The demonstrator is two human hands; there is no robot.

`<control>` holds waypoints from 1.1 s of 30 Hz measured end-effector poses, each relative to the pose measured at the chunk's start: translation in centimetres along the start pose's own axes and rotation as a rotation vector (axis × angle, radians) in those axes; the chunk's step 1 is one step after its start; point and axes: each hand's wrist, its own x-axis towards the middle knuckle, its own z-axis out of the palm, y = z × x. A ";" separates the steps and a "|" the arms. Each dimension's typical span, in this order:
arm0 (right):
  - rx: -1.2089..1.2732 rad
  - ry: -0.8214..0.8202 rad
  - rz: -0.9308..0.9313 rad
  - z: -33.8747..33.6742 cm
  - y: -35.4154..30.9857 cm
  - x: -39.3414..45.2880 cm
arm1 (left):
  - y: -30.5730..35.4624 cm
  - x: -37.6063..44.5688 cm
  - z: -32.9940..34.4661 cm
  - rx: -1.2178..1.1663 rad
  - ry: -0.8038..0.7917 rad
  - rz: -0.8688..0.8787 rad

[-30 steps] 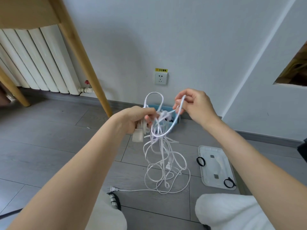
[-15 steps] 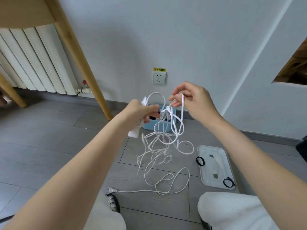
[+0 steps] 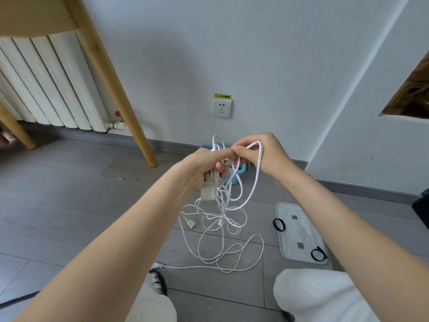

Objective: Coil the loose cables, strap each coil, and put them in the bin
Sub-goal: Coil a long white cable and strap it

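Observation:
My left hand (image 3: 205, 166) grips a bunch of white cable loops together with a white adapter block (image 3: 208, 192) that hangs below the fist. My right hand (image 3: 260, 154) pinches another loop of the white cable (image 3: 256, 173) and holds it against the left hand. The cable's loose remainder (image 3: 222, 242) dangles down and lies tangled on the grey floor, with a plug (image 3: 157, 266) at the near end. The blue bin (image 3: 240, 171) stands by the wall, mostly hidden behind my hands. Two black straps (image 3: 278, 224) (image 3: 317, 254) rest at the clear lid (image 3: 299, 233).
A wooden table leg (image 3: 120, 94) slants down to the floor at the left, with a white radiator (image 3: 46, 82) behind it. A wall socket (image 3: 222, 108) sits above the bin. My knees (image 3: 320, 296) in white trousers are at the bottom edge.
My right hand has come in to the left hand with a fresh loop, and both hands sit lower. More cable is gathered in the left hand; less lies on the floor.

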 end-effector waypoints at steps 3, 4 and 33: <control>0.033 0.017 0.099 0.1 0.2 0.0 | -0.3 0.1 -0.3 -0.003 0.008 0.040; 0.026 0.006 0.129 0.1 0.3 0.0 | -0.3 0.1 -0.5 0.000 0.000 0.049; 0.287 -0.023 0.195 -0.6 -0.1 1.0 | 0.0 0.4 -0.9 -0.047 -0.007 0.162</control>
